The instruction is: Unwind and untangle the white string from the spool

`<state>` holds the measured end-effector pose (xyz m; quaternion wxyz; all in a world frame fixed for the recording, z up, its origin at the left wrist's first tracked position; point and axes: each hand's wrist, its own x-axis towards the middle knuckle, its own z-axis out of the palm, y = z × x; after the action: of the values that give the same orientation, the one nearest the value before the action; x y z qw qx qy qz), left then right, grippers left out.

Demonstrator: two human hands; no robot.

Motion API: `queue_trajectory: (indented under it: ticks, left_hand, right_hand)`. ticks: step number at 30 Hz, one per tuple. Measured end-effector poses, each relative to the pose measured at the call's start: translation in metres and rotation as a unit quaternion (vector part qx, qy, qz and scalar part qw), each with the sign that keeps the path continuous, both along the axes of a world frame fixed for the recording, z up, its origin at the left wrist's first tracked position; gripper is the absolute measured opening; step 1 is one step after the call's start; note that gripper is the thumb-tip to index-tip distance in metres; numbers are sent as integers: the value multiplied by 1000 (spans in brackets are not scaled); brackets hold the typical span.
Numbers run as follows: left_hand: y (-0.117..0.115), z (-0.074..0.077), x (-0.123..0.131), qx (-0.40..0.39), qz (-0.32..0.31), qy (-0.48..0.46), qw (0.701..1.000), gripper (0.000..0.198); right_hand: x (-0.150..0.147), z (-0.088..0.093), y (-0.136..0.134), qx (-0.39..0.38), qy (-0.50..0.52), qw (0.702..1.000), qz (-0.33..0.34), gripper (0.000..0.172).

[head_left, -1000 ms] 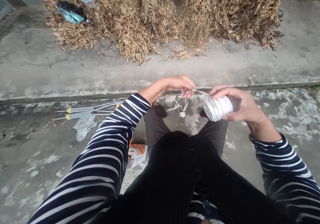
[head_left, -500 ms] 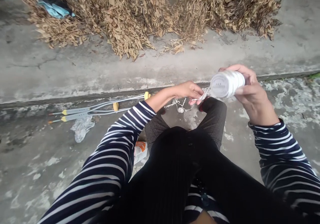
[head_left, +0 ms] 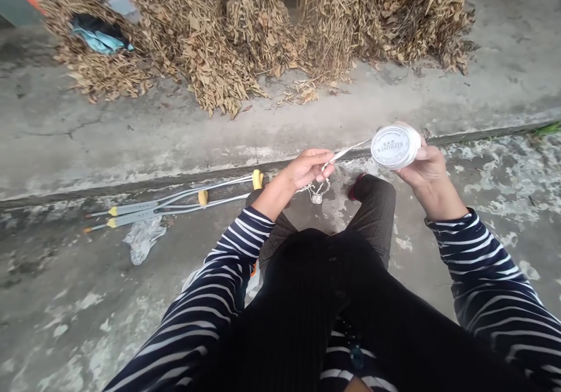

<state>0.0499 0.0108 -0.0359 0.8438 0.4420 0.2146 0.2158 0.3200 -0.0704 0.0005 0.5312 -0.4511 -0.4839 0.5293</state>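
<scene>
My right hand (head_left: 423,170) grips a white spool of ribbon (head_left: 394,146), its round labelled end turned toward me. A strand of white ribbon (head_left: 350,148) runs taut from the spool to my left hand (head_left: 309,168), which pinches its end between curled fingers. Under my left hand hangs a small piece of knotted white cord with a little round coil (head_left: 317,193). Both hands are held above my knees, over the concrete ground.
A pair of metal crutches (head_left: 170,202) lies on the ground to the left, beside a crumpled clear plastic bag (head_left: 141,240). Bundles of dry brown plants (head_left: 245,30) are piled along the back, with a blue cloth (head_left: 100,34) on them. A concrete step edge (head_left: 131,184) crosses the scene.
The right hand has turned the spool so its flat end faces me and drawn away from the left hand. The ribbon strand between the hands is longer and taut.
</scene>
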Motion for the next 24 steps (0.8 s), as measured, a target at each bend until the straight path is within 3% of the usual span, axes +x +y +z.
queue_trajectory:
  ticks: [2,7,11,13,19,24]
  left_hand:
    - [5,-6,7,-17,-22,28,999,44]
    - [6,-11,30,-26,-153,91,984,38]
    - [0,-2,39,1,-268,40,962,43]
    - [-2,3,41,10,-291,20,956,46]
    - [-6,-4,44,12,-199,-14,980,52]
    - [-18,-10,44,-24,-125,-19,992,48]
  right_hand:
    - [-4,4,-2,-6,10,1000,18,81]
    - [-17,20,-2,-15,-16,999,35,76]
    - [-22,32,4,1,-46,999,20,66]
    - [-25,35,8,1,-47,999,19,63]
    - [-36,31,15,64,-123,990,-10,64]
    - [-41,15,16,76,-149,985,-32,61]
